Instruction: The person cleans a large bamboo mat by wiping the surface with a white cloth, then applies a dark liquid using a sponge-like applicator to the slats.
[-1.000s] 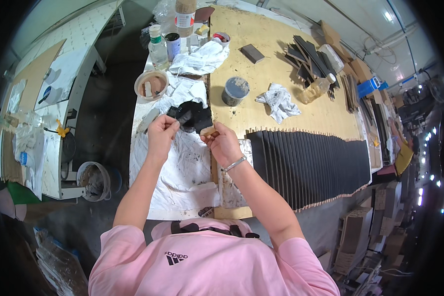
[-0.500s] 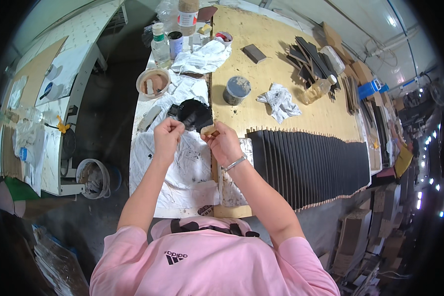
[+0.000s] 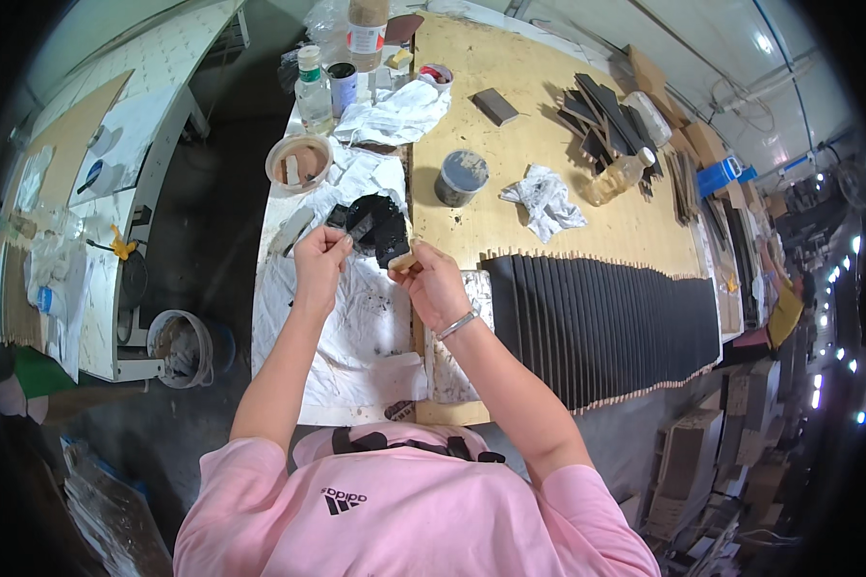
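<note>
My right hand (image 3: 431,279) pinches a small tan, sponge-like piece (image 3: 404,261), its front end close to wet black paint. The paint lies in a glossy black patch (image 3: 383,219), which looks like a tray or sheet, just beyond both hands. Left of it, my left hand (image 3: 318,266) has its thumb and fingertips pressed together at the patch's near left edge; whatever is between them is too small to make out. Beneath the hands spreads a white cloth (image 3: 356,332) with black smears. To the right lies a row of black-painted slats (image 3: 606,322) with bare wood ends.
Beyond the hands stand a dark tub (image 3: 462,178), a round bowl (image 3: 299,163) and a clear bottle (image 3: 313,96). A crumpled rag (image 3: 544,200), a yellowish bottle (image 3: 618,178) and dark wood strips (image 3: 597,115) lie right. A bucket (image 3: 182,348) stands on the floor at left.
My right hand has shifted slightly with the tan piece, now lower against the black patch's near right edge. My left hand has moved a little left and down.
</note>
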Motion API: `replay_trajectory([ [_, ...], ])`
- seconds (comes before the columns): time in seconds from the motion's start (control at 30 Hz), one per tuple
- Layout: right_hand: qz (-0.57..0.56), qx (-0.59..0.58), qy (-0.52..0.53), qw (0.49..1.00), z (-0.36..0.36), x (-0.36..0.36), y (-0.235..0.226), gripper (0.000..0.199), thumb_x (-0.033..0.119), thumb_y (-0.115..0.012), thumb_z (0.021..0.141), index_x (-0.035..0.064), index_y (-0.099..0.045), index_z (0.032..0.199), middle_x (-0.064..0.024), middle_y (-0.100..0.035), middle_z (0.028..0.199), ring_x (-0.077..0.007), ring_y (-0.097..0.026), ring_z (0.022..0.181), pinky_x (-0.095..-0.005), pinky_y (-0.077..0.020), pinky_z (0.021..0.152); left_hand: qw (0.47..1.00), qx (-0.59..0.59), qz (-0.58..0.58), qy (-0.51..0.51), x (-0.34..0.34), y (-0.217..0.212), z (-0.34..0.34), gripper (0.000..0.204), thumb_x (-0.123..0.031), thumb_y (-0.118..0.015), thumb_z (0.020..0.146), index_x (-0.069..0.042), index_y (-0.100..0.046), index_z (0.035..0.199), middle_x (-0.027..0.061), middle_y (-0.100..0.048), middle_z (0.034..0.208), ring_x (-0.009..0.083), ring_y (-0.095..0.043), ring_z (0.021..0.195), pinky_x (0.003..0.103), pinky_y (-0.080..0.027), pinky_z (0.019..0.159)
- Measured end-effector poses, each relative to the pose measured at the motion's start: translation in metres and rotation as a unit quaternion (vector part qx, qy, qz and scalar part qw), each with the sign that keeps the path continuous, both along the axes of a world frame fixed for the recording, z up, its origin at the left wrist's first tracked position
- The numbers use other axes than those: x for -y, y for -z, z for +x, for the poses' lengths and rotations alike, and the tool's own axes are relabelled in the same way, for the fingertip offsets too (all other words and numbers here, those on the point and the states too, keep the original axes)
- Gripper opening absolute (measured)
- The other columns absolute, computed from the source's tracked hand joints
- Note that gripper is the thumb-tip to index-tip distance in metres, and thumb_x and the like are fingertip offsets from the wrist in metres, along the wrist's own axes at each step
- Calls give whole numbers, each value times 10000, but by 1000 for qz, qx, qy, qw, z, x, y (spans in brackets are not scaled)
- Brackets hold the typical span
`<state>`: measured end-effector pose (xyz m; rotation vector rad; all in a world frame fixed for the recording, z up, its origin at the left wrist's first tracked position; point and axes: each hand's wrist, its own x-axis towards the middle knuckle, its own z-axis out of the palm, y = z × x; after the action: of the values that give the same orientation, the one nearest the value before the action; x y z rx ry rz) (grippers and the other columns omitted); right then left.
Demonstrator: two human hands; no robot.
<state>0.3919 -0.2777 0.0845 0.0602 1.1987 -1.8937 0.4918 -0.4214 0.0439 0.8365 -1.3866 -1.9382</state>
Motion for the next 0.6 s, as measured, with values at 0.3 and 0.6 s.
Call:
replay_trajectory([
  [0.3,12,23,22,999,-2,-2,4,200,156,-478,1019,10,-607,975,-82,-617,874,-194,-608,807,-361,-541,745,1000,22,-22,-2,-12,-14,7,57,-4,-657,886,-26,-627,843,1,-603,727,54,-484,578,214,-372,531],
  [0.6,-14,19,14,1000,1,-4,1,213,146,-443,1029,-1,-584,968,-109,-617,899,-208,-608,820,-369,-555,786,999,13,-46,16,-5,6,-1,84,17,-650,885,-29,-608,826,-5,-586,697,42,-468,556,214,-358,509],
])
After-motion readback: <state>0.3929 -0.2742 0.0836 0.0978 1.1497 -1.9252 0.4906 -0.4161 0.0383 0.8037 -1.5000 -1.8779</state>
